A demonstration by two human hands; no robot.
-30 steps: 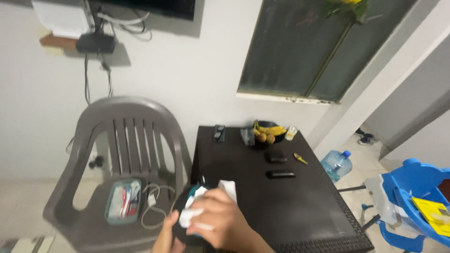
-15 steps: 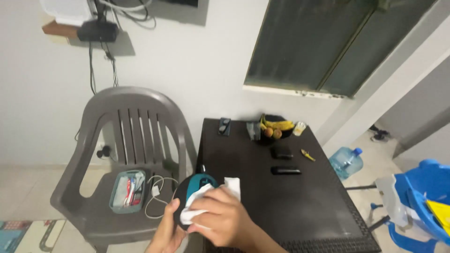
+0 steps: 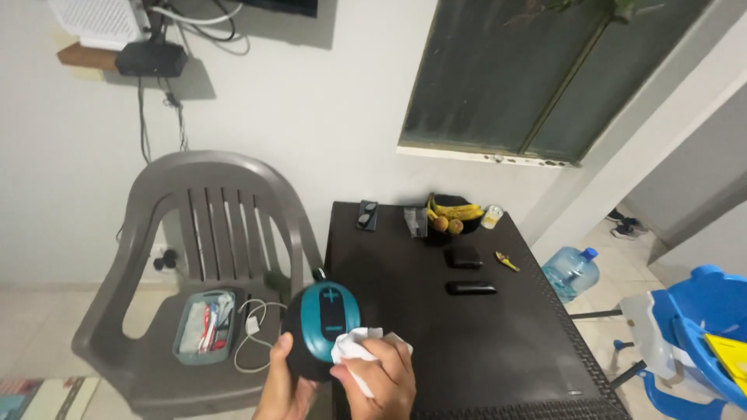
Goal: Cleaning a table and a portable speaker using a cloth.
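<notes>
From the head camera, the left hand (image 3: 284,385) is cupping a round black speaker with a teal face (image 3: 323,327) from below and behind, thumb curling up along its left edge, fingers wrapped out of sight. The right hand (image 3: 377,377) is pinching a crumpled white tissue (image 3: 359,348) and pressing it against the lower right of the teal panel, fingers curled tight round the wad. The speaker is hanging in the air over the near left corner of the dark woven desk (image 3: 482,342), just beside the grey plastic chair (image 3: 194,257). On that chair seat, a clear pouch of small items (image 3: 204,325) is lying next to a coiled white cable (image 3: 253,338). Farther back on the desk, a bowl of bananas and round fruit (image 3: 450,218) is sitting near the wall, with a pair of glasses (image 3: 366,215) to its left and two dark flat cases (image 3: 465,272) in front. A water jug (image 3: 570,272) is standing on the floor to the right, near a blue plastic seat (image 3: 700,327). The risk, as I judge it: the speaker is resting on one hand alone, so a firm push from the tissue side could be rolling it off the palm toward the chair or floor. The tissue also looks thin and could be tearing or shedding bits onto the panel.
</notes>
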